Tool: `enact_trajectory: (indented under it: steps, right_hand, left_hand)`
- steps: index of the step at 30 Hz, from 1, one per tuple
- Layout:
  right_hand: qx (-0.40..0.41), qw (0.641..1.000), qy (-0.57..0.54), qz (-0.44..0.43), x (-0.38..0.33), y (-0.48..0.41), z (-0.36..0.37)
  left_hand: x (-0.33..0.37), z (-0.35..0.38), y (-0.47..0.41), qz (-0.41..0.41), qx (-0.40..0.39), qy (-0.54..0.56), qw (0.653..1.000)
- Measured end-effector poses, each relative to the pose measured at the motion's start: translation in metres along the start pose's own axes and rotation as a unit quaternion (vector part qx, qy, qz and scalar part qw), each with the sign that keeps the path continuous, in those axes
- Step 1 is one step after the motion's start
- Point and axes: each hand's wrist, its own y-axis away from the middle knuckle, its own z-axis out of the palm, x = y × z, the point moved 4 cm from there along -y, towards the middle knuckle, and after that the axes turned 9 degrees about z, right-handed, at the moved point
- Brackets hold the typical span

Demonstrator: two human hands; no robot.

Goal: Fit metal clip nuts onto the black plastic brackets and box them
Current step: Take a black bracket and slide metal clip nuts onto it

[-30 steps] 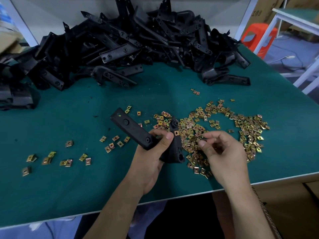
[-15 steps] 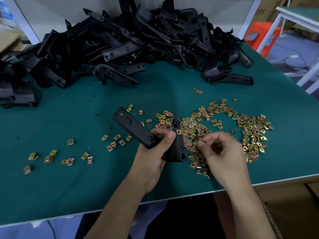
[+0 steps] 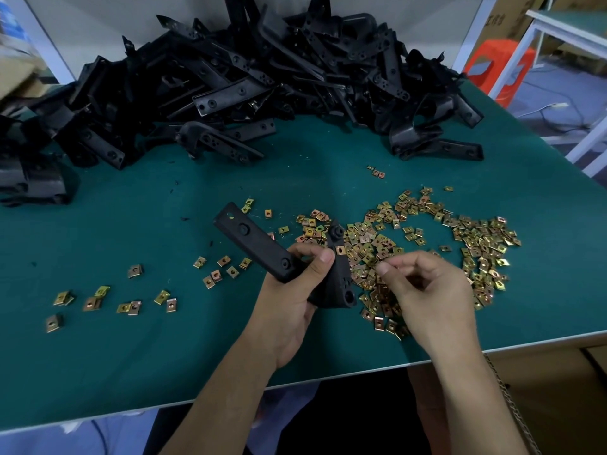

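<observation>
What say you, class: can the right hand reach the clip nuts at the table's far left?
Probably not easily: the left hand, gripping the bracket, lies between the right hand and those clip nuts; the nearer heap lies free.

Dim, even light; edges warped

Green-topped table point(image 3: 131, 372), pale edge on near side. Far side: big heap of black brackets point(image 3: 262, 77) running left to right, some spilling flat at its foot, one long bracket point(image 3: 440, 147) on the right, a bulky one point(image 3: 29, 182) far left. Centre-right: wide spread of brass-coloured clip nuts point(image 3: 476, 244), dense, many touching. Small group of nuts point(image 3: 220, 269) just left of centre. Loose scatter point(image 3: 95, 302) near left. Tiny cluster point(image 3: 377, 172) between heap and spread.
</observation>
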Motion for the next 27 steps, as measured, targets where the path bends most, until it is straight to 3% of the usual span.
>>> enact_trajectory:
  steps: [8,19,27]
  right_hand:
    - [0.005,1.0,0.006,-0.003,-0.004,0.002,-0.002]
    - [0.01,0.97,0.234,-0.061,-0.018,-0.011,0.022]
    - [0.01,0.972,0.235,-0.026,-0.022,-0.017,0.029]
  left_hand:
    - [0.0,0.0,-0.001,0.004,-0.001,0.004,1.0]
    - [0.0,-0.001,-0.002,0.007,-0.002,0.005,1.0]
    - [0.0,0.0,-0.002,0.006,0.001,0.012,1.0]
